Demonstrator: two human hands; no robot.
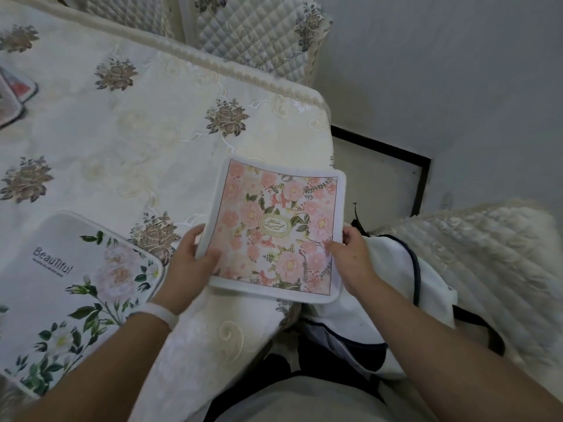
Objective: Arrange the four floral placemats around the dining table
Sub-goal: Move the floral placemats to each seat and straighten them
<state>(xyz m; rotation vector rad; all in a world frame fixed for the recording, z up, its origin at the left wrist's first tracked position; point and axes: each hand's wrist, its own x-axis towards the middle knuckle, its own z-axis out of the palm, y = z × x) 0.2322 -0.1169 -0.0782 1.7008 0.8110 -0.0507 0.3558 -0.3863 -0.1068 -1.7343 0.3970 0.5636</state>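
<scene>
- I am gripping the square pink floral fabric placemat (274, 233) with my left hand (190, 260) and right hand (353, 251), mid-frame over the corner of the cream embroidered tablecloth (137, 132).
- The white leafy "Beautiful" placemat (76, 293) is lying lower left, seemingly placed.
- Partly seen mats (15, 92) are lying at the upper left edge.

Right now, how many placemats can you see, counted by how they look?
Pink-flowered square cloth placemat: 1
White cloth placemat with white flowers and green leaves: 1
Dark-edged mats cut off at the left edge: 2
Total: 4
</scene>
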